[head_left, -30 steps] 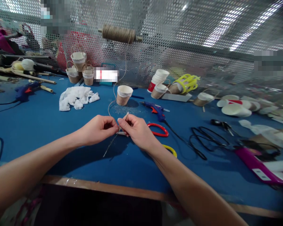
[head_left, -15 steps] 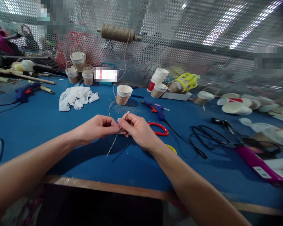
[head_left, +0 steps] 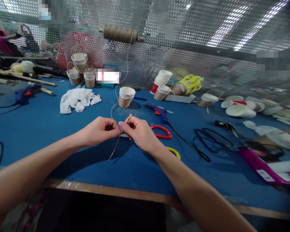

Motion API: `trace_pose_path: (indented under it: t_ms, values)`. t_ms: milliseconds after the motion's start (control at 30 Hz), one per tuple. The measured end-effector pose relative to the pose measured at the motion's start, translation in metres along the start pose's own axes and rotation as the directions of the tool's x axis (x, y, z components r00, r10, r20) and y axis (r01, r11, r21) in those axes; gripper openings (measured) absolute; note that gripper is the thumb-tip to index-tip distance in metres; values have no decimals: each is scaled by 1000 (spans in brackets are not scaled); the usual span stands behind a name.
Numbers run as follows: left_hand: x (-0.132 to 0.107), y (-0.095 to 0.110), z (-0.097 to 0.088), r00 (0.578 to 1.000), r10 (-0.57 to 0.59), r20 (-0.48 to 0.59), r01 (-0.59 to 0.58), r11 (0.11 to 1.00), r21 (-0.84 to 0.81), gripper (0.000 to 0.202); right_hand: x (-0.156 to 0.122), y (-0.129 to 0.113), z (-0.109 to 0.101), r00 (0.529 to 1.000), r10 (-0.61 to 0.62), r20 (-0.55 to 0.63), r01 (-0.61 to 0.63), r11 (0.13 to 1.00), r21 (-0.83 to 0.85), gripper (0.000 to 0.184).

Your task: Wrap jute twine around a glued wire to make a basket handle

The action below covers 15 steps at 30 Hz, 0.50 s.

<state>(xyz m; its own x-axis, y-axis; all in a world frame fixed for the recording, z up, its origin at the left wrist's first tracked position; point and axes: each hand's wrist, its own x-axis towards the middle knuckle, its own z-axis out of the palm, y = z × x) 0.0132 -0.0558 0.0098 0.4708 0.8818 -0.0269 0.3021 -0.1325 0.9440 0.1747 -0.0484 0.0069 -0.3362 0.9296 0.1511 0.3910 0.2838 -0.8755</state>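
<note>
Above the blue table, my left hand (head_left: pixel 101 130) pinches a thin twine (head_left: pixel 113 111) that runs up to a spool (head_left: pixel 120 34) on the mesh wall. My right hand (head_left: pixel 140 131) is closed beside it, thumb and forefinger pressed on the same twine, with a pale end showing above the fingers. A loose strand (head_left: pixel 114 150) hangs below the fingertips. The exact grip between the fingers is hidden. Scissors with one red handle (head_left: pixel 162 132) and one yellow handle (head_left: pixel 175 152) lie partly under my right hand. A small lined cup (head_left: pixel 126 97) stands just beyond.
A blue glue gun (head_left: pixel 160 113) with a black cable lies right of the cup. White cloth scraps (head_left: pixel 75 99) and handled cups (head_left: pixel 89 79) are at the back left. Stacked paper cups (head_left: pixel 163 80) stand back right; a purple power strip (head_left: pixel 253 166) lies far right.
My hands stay nearly in place with the twine, the right one shifted slightly left. More of the scissors' yellow handle shows. The view has moved slightly.
</note>
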Motion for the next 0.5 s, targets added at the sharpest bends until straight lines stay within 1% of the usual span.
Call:
trace_pose_path:
  t_ms: [100, 167, 233, 300, 367, 500]
  values:
    - [0, -1, 1, 1000, -22, -2, 22, 997, -79, 19, -1, 0, 1, 1000, 20, 2, -20, 999, 25, 34]
    - [0, -1, 1, 998, -64, 26, 67, 987, -146, 19, -1, 0, 1, 998, 30, 56, -37, 991, 129, 33]
    - [-1, 1, 1, 991, -117, 65, 128, 970, -208, 20, -1, 0, 1, 992, 23, 126, -56, 963, 263, 30]
    - [-1, 3, 0, 987, -137, 83, 153, 960, -237, 20, -1, 0, 1, 986, 18, 164, -73, 939, 335, 28]
    - [-2, 5, 0, 991, -120, 67, 132, 968, -215, 20, -1, 1, 0, 988, 23, 153, -72, 943, 325, 28]
    - [-2, 6, -1, 997, -79, 14, 80, 990, -116, 18, -1, 2, 0, 994, 25, 107, -50, 971, 234, 29]
